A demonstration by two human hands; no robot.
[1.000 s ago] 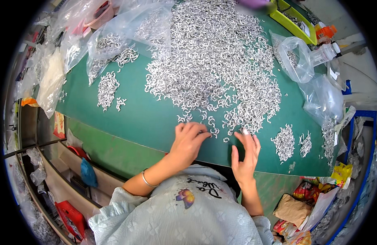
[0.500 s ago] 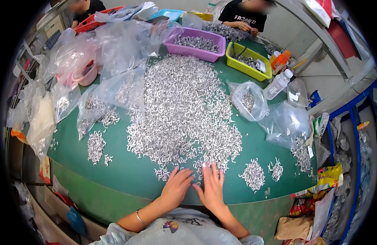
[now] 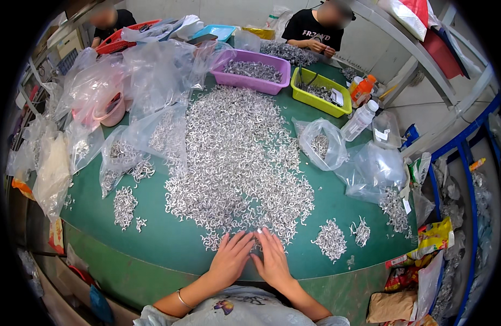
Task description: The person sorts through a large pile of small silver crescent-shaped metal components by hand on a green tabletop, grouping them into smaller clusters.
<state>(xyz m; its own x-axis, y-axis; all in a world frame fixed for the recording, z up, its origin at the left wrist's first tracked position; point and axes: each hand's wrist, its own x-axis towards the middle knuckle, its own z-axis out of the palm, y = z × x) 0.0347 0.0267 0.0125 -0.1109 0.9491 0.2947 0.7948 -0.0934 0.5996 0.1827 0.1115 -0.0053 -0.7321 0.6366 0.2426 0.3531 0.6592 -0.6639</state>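
A broad heap of small silvery curved metal pieces (image 3: 234, 152) spreads over the green table. At its near edge lies my left hand (image 3: 228, 259), palm down, with fingers stretched out and touching the closest pieces. Beside it, my right hand (image 3: 272, 259) reaches into the same edge, fingers extended, its thumb close to the left hand's fingers. Neither hand grips anything that shows; what lies under the palms is hidden. A small separate pile (image 3: 125, 208) sits to the left, with a tiny cluster (image 3: 140, 223) by it. To the right are another small pile (image 3: 331, 240) and a smaller cluster (image 3: 361, 232).
Behind the heap stand a purple bin (image 3: 253, 81) and a lime-green bin (image 3: 322, 100), both holding metal pieces. Clear plastic bags (image 3: 158, 70) crowd the left. At right are an open bag (image 3: 329, 145), a white bottle (image 3: 360, 120) and an orange bottle (image 3: 363, 89). Two people sit across the table.
The whole view has shifted, so the scene sits slightly lower and further left. My right hand has drawn a little closer to my left; both remain at the heap's near edge.
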